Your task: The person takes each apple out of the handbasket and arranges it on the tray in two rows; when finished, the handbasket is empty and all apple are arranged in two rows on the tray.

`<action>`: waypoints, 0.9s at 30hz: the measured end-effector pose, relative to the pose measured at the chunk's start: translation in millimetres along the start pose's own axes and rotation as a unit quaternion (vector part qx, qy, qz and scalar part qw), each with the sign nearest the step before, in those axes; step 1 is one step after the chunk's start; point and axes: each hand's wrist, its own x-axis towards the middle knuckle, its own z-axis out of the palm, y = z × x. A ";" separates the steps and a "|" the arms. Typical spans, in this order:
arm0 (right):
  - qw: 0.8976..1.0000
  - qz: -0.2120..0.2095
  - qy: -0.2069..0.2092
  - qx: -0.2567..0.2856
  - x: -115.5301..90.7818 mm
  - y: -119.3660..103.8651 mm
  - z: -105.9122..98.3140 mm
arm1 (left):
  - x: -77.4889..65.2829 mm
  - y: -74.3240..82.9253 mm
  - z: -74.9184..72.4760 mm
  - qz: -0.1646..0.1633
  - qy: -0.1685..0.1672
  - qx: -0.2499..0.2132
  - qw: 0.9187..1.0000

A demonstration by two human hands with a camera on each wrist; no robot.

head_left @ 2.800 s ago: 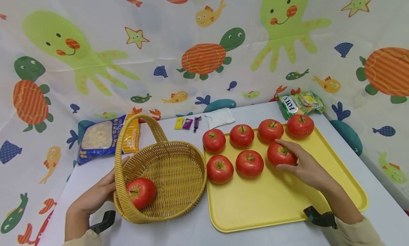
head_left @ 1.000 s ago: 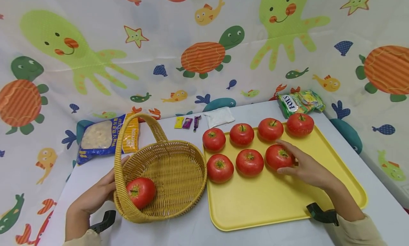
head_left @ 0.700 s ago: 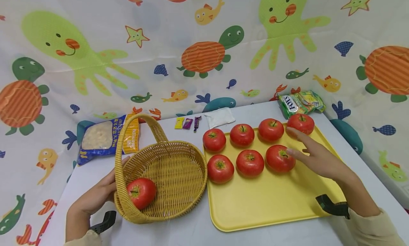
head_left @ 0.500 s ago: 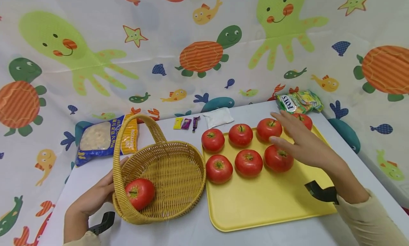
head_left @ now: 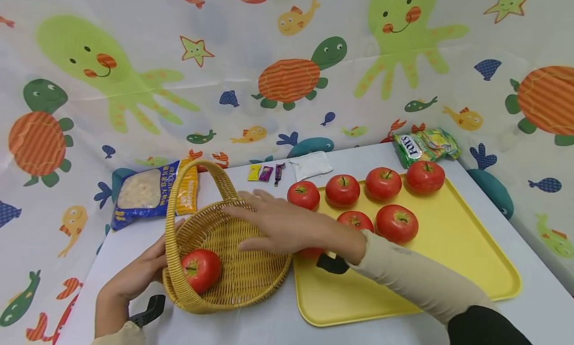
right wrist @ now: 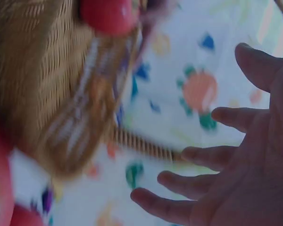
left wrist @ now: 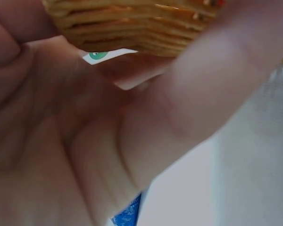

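Note:
A wicker basket [head_left: 257, 283] with a tall handle stands at the table's left, one red apple [head_left: 202, 270] inside it. My left hand [head_left: 139, 273] holds the basket's outer left side; the left wrist view shows thumb and fingers around the wicker [left wrist: 127, 26]. My right hand [head_left: 278, 223] hovers over the basket's right half, fingers spread and palm bare, as the right wrist view shows of the same hand [right wrist: 245, 165]. On the yellow tray [head_left: 466, 255] to the right sit several red apples [head_left: 396, 224] in two rows, the nearest-left one mostly hidden under my right wrist.
A blue and orange pasta bag [head_left: 148, 190] lies behind the basket. Small wrapped candies [head_left: 266, 173] and a white packet [head_left: 311, 165] lie at the back. A green FOX'S bag [head_left: 426, 145] sits beyond the tray. A sea-animal cloth [head_left: 287, 16] hangs behind.
My right hand has let go of the apple at the front row's right end, lifted, and swung left over the basket. That apple rests slightly left of before. The left hand stays put.

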 end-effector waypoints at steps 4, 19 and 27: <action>0.997 -0.019 -0.076 -0.029 48.1 -22.0 20.1 | 0.7 -1.1 -0.6 0.003 -0.004 -0.003 1.000; 0.973 -0.017 -0.221 -0.063 121.6 -60.2 66.1 | 0.4 0.5 -2.4 0.003 -0.010 0.001 1.000; 0.970 -0.035 -0.225 -0.086 122.7 -56.5 72.1 | -0.2 0.5 -2.2 0.002 -0.004 0.000 1.000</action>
